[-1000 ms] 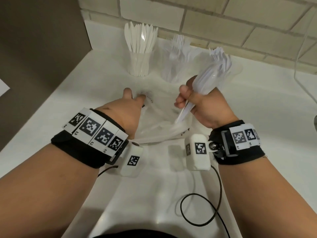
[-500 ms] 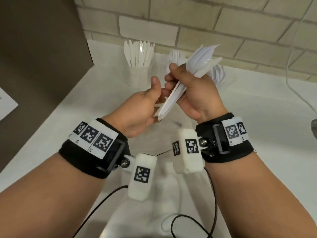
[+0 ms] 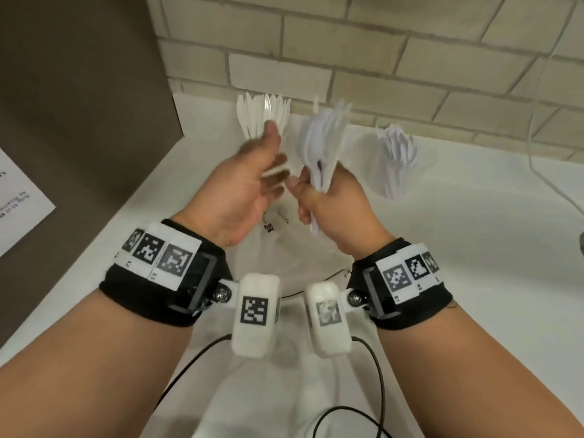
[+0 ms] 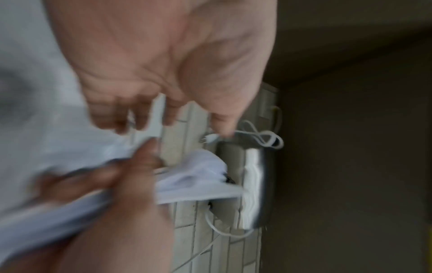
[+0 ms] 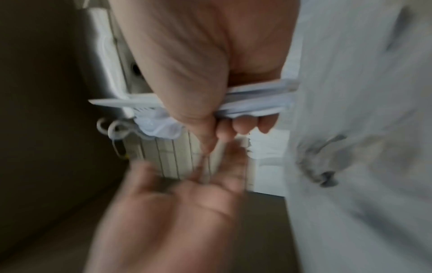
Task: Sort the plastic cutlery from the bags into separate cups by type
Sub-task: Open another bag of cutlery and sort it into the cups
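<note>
My right hand [image 3: 319, 200] grips a thick bundle of white plastic cutlery [image 3: 322, 143] upright above the table; blur hides its type. In the right wrist view my right hand's fingers [image 5: 243, 125] curl round the bundle [image 5: 257, 103]. My left hand [image 3: 268, 162] is spread, palm toward the bundle, just left of it and blurred. A clear cup of white knives [image 3: 264, 115] stands at the back by the wall. Another clear cup of cutlery [image 3: 396, 159] stands at the back right. A flat clear plastic bag [image 3: 284, 251] lies under my hands.
A dark panel [image 3: 79, 105] walls off the left side, with a printed sheet [image 3: 19, 200] on it. The brick wall [image 3: 379, 58] closes the back. A white cord [image 3: 543, 172] runs down at the right. Black cables [image 3: 376, 374] trail near the front edge.
Both hands rose from the bag. My left hand, which met the bundle's handles half a second ago, has come off and spread. The bundle now stands more upright.
</note>
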The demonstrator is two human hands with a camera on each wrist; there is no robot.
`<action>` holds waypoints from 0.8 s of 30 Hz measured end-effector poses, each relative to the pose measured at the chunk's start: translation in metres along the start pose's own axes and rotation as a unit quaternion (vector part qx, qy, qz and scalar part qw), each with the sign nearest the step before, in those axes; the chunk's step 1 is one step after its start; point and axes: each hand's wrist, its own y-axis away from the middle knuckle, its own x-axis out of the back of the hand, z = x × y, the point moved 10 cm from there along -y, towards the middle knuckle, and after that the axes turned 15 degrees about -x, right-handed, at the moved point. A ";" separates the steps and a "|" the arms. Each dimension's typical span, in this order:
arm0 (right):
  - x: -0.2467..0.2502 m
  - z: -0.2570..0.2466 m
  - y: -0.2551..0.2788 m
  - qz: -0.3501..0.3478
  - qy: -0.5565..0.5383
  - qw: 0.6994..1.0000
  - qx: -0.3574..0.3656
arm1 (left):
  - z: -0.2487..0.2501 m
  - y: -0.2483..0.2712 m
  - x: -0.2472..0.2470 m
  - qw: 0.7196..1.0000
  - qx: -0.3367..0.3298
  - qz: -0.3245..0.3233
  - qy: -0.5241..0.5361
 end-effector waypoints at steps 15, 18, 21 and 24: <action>-0.040 0.022 0.016 -0.125 0.064 0.988 -0.069 | 0.058 -0.007 -0.001 0.954 -0.255 0.032 -0.155; -0.045 0.033 0.022 -0.167 0.036 0.979 -0.110 | 0.064 -0.009 0.000 0.956 -0.267 0.017 -0.116; -0.044 0.033 0.019 -0.135 0.031 0.984 -0.108 | 0.057 -0.009 0.002 0.969 -0.243 0.037 -0.028; -0.034 0.034 0.012 -0.093 -0.020 0.987 -0.133 | 0.022 -0.012 0.010 0.992 -0.113 0.033 0.053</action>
